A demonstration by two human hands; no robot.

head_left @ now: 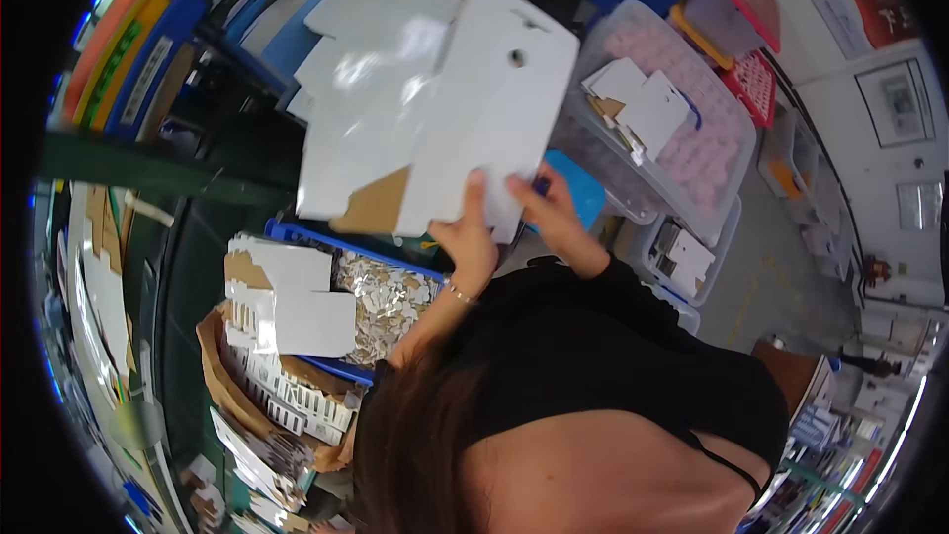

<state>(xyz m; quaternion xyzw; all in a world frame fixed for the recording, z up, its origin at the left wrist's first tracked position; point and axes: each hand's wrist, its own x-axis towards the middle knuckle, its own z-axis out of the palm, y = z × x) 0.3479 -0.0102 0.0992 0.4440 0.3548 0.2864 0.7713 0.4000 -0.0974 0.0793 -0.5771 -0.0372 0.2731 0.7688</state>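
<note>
A white die-cut cardboard sheet [494,99] with a round hole lies tilted before me, over a stack of shiny white cardboard sheets [376,89]. My left hand [467,237] grips the lower edge of the top sheet, thumb on its face, other fingers partly hidden. Closed at the sheet's lower right edge, my right hand [561,220] has a fingertip against the cardboard. A small dark blue object [541,184] shows between its fingers; its kind is hard to make out.
Below left, a blue crate [306,231] holds cardboard scraps [386,302], with white cut sheets [306,302] partly over it. A brown carton [219,366] of slotted pieces stands nearer. Right are a clear lidded bin [682,69] bearing cardboard and a grey tub [730,237].
</note>
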